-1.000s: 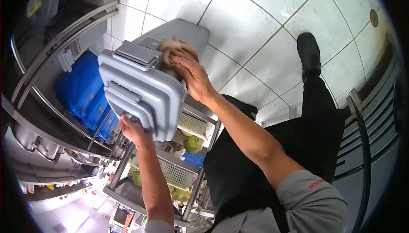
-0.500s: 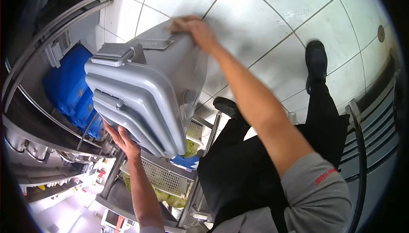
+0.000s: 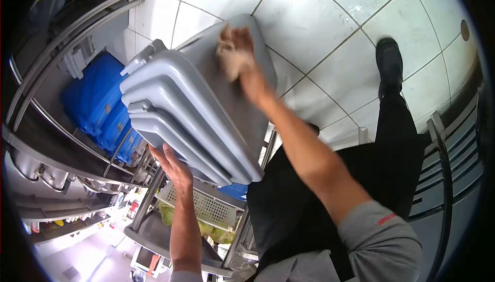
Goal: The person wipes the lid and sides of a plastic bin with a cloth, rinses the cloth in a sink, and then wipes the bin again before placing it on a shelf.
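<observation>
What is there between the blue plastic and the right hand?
The head view shows the grey bin between the blue plastic and the right hand, its ridged lid nearer the plastic. A beige cloth is at the hand.

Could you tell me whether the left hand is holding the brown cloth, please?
No, the right hand holds the brown cloth, while the left hand is at the grey lid.

One grey lidded bin [image 3: 188, 99], one cloth [image 3: 233, 61], two hands [image 3: 178, 172], one perforated basket [image 3: 202, 207]
</observation>
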### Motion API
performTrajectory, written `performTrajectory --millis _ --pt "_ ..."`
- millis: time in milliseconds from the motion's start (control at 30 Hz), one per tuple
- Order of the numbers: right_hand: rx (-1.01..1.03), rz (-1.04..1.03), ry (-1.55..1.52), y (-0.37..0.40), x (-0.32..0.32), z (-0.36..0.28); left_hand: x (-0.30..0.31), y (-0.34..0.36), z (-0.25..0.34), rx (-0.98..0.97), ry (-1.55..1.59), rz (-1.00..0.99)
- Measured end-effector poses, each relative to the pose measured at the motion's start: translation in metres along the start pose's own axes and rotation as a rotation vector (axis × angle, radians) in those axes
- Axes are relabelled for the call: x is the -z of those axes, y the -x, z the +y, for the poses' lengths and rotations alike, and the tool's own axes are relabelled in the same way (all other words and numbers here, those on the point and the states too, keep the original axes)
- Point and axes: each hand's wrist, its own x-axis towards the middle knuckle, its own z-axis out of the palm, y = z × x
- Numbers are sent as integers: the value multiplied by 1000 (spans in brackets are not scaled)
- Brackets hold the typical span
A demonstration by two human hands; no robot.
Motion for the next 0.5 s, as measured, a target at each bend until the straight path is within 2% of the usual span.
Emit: performTrajectory --millis 67,100,133,200,267,300,367,400,433,500 --pt "-25 150 27 -28 16 49 0 7 0 56 67 -25" --pt "-42 269 158 -25 32 51 1 5 3 71 111 -37" --pt "-84 139 255 -4 43 63 3 2 -8 69 102 -24" --pt "-33 80 -61 62 26 54 1 4 -18 73 131 11" --pt "259 56 -78 102 0 5 3 2 -25 69 179 -22" --pt "432 -32 327 105 1 -42 5 1 -23 76 190 -27" --pt "335 -139 54 57 -7 -98 4 0 -23 93 216 -32" --pt "379 -170 24 22 -10 -107 4 -1 -29 187 350 2" --pt "418 -201 -3 -13 -9 -104 2 1 -36 285 483 33" --pt "392 -54 198 -45 -9 -56 -2 8 -10 425 619 50"
